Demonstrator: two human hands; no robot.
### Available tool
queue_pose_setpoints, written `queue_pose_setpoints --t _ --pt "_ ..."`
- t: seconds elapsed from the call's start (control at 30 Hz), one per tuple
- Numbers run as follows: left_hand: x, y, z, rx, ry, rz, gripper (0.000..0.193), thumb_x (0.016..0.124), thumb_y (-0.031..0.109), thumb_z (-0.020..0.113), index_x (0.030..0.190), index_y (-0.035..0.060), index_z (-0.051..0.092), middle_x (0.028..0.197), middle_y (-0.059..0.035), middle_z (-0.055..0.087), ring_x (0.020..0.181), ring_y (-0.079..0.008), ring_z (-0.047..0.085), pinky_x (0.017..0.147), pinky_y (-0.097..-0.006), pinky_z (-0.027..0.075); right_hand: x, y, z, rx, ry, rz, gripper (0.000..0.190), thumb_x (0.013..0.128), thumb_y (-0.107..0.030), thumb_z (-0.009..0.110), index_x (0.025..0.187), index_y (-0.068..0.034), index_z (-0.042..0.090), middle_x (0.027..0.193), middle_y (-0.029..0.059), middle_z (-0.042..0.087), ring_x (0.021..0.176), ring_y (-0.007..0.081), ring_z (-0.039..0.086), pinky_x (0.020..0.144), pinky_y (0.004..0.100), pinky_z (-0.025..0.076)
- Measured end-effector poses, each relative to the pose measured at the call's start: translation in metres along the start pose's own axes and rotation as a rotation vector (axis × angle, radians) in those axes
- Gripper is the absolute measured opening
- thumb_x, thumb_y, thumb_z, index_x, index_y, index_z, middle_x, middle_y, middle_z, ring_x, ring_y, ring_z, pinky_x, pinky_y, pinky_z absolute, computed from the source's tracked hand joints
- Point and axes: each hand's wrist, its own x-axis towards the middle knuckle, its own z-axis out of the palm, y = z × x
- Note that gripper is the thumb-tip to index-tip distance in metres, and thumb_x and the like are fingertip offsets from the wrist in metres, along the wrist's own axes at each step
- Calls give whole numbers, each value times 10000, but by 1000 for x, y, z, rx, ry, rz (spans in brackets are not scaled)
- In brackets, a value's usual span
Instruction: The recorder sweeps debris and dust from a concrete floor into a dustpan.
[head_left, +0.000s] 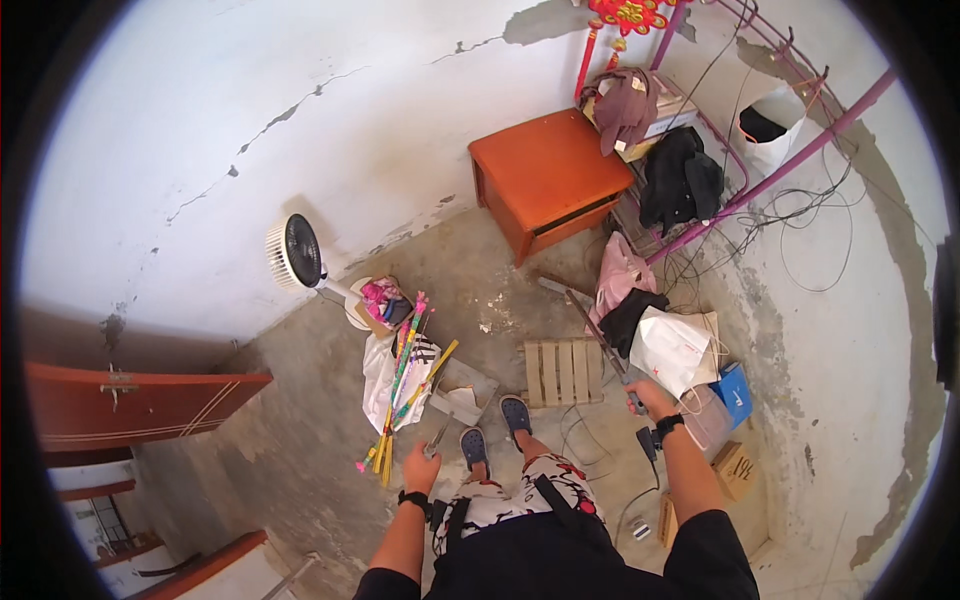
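Note:
My left hand (422, 466) is closed around the handle of a slim metal tool (443, 431), which looks like tongs; its tip points up over the floor. In my right hand (649, 400) is the grey handle of a long, thin tool (596, 328) with a brown shaft. The shaft reaches up and left, with its far end near a grey bar (564, 287) on the floor. A slatted wooden board (562, 373) lies left of the shaft. Close to my left hand, colourful wrapped sticks (397, 397) lie across a white bag (380, 375), beside an open grey box (463, 391).
An orange wooden cabinet (551, 176) stands against the wall. A fan (302, 251) is at the left, beside a box of cloths (386, 302). Bags (670, 349), boxes (731, 469) and loose cables (637, 495) lie at the right, below a purple metal frame (787, 176).

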Motion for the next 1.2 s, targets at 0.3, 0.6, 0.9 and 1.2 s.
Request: queue_pose_setpoints --t 0.3,0.6,0.9,1.2 --pt "19 -11 -12 -33 -94 -58 358 715 278 617 1031 111 637 858 -181 654 851 -352 626 739 -409 487 39 29 13 222 -252 101 177 896 -257 485 940 -93 435 606 50 516 439 135 481 383 285 400" --pt "9 -5 -9 -54 -34 -66 330 699 241 620 1002 116 657 825 -172 658 815 -333 637 715 -374 486 -7 32 23 410 -396 140 149 913 -243 466 949 -102 435 582 23 467 419 105 413 377 244 330" --pt "14 -17 -1 3 -24 -81 328 688 238 624 996 132 664 859 -174 660 846 -344 631 726 -403 490 8 38 18 -221 -26 -248 200 868 -216 536 808 -28 504 562 76 495 383 164 455 353 307 377" --pt "5 -8 9 29 -20 -68 336 673 228 639 995 137 662 813 -164 661 796 -338 635 715 -401 495 32 37 30 374 -164 151 179 891 -232 493 903 -64 435 570 38 463 415 131 429 368 283 356"
